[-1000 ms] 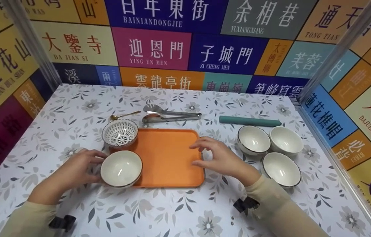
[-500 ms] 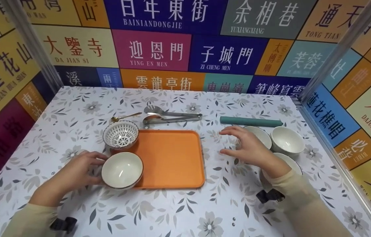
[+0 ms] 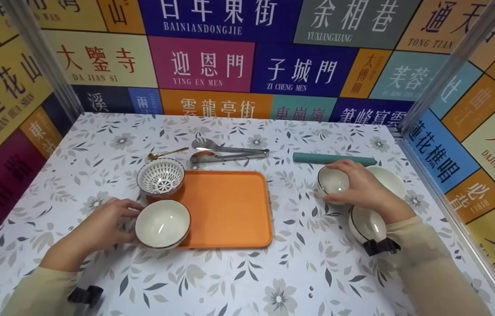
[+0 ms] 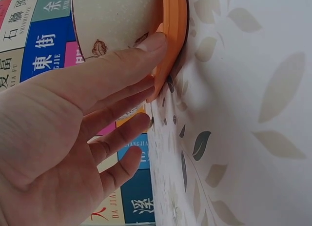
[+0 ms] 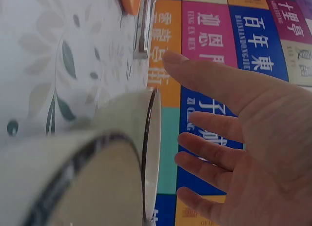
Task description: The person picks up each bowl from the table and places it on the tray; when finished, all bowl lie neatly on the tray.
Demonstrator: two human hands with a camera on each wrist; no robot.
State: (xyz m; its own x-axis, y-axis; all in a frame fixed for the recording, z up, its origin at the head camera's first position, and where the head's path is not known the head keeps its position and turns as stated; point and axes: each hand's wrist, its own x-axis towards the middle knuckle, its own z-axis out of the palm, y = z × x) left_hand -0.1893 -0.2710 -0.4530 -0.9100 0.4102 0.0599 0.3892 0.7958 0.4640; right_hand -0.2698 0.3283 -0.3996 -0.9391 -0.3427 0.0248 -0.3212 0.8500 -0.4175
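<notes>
My left hand [image 3: 109,223] stays at the left side of a cream bowl [image 3: 163,224] on the orange tray [image 3: 230,210]. In the left wrist view its thumb touches the tray's rim [image 4: 174,30] beside the bowl's leaf-printed wall [image 4: 112,23], the other fingers spread loosely. Behind that bowl a black-and-white patterned bowl [image 3: 161,175] stands on the tray's back left corner. My right hand [image 3: 364,186] is over a dark-rimmed cream bowl [image 3: 331,182] at the right, thumb and fingers apart. In the right wrist view the hand is above the bowl's rim [image 5: 152,148], holding nothing.
Two more cream bowls, one behind my right hand [image 3: 390,177] and one partly under the wrist [image 3: 365,221], stand close by. Behind the tray lie metal tongs [image 3: 230,154] and a small gold spoon [image 3: 166,153]. A green rod [image 3: 333,158] lies behind the right bowls.
My right hand has moved right, from the tray's right edge to over the nearest of the right bowls. My left hand and the bowls have stayed in place.
</notes>
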